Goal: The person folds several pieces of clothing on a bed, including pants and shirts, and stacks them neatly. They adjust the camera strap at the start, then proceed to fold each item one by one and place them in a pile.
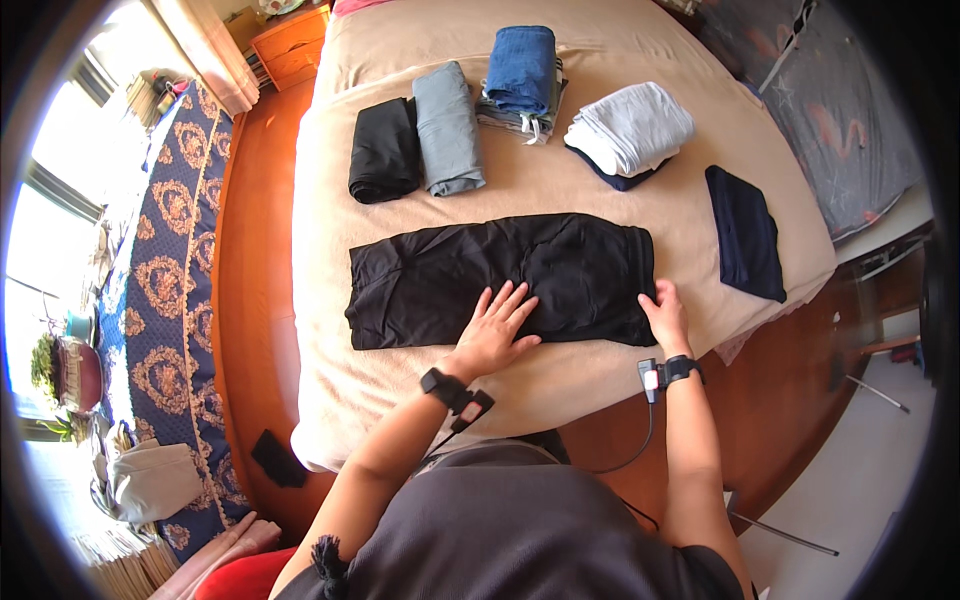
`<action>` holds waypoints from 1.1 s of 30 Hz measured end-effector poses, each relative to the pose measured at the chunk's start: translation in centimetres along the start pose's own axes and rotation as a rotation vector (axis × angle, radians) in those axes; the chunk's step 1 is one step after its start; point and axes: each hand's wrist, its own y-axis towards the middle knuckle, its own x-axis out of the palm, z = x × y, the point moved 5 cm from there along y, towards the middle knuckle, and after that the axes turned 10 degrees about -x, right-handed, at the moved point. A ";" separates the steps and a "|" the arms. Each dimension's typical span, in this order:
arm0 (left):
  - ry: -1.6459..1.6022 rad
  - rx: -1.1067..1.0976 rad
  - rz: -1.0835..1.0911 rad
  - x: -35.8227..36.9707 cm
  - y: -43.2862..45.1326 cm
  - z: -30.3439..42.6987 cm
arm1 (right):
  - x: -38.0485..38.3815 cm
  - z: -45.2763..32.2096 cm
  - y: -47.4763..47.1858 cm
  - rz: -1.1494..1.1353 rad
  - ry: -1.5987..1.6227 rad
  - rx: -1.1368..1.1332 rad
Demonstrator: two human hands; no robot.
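Observation:
Spread across the bed in front of me is a black folded garment (450, 292), perhaps trousers, lying long from left to right with some creases. My left hand (495, 330) rests palm down on its near edge, around the middle, with fingers apart. At the garment's right end, beside a straight banded edge, is my right hand (667, 311). Its thumb touches or nearly touches that edge; the other fingers are partly hidden, so a grip cannot be made out.
Behind lie a black roll (384, 150), a grey folded garment (450, 131), a stack topped with blue cloth (521, 71) and a light grey-topped stack (637, 124). A navy folded garment (745, 232) is at right. The bed (525, 382) has a beige cover.

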 end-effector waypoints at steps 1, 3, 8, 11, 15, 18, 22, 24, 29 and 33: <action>-0.165 0.087 -0.035 -0.8 -1.0 -0.1 | -0.8 -2.4 -1.0 0.201 -0.260 -0.235; -0.804 -0.229 -0.523 -0.7 -4.5 -1.3 | 0.1 -6.1 -2.6 0.128 -0.168 -0.582; -1.942 -0.918 -0.214 -0.1 -10.4 -3.1 | 4.7 -9.6 -5.2 -0.296 -0.305 -0.731; -1.980 -0.867 0.193 0.5 -7.7 -6.7 | 4.3 -10.1 -3.4 -0.064 -0.098 -0.827; -2.170 -0.485 0.438 -2.8 -2.7 -10.8 | 2.9 -8.6 -1.1 0.008 0.035 -0.656; -2.100 -0.526 0.510 -6.3 -2.0 -12.9 | 2.5 -8.2 -0.9 -0.056 0.164 -0.563; -1.661 -0.561 0.647 -11.2 -5.3 -14.1 | 2.3 -8.1 -0.9 -0.081 0.226 -0.434; -1.356 -0.566 0.688 -12.7 -7.9 -14.5 | 2.6 -9.4 -1.4 -0.191 0.068 -0.611; -1.281 -0.904 0.630 -10.7 -14.0 -17.1 | 4.6 -14.9 -2.9 -0.237 -0.040 -0.816; -1.319 -0.761 0.589 -9.3 -14.4 -18.1 | 11.1 -23.2 -3.7 -0.309 0.184 -1.018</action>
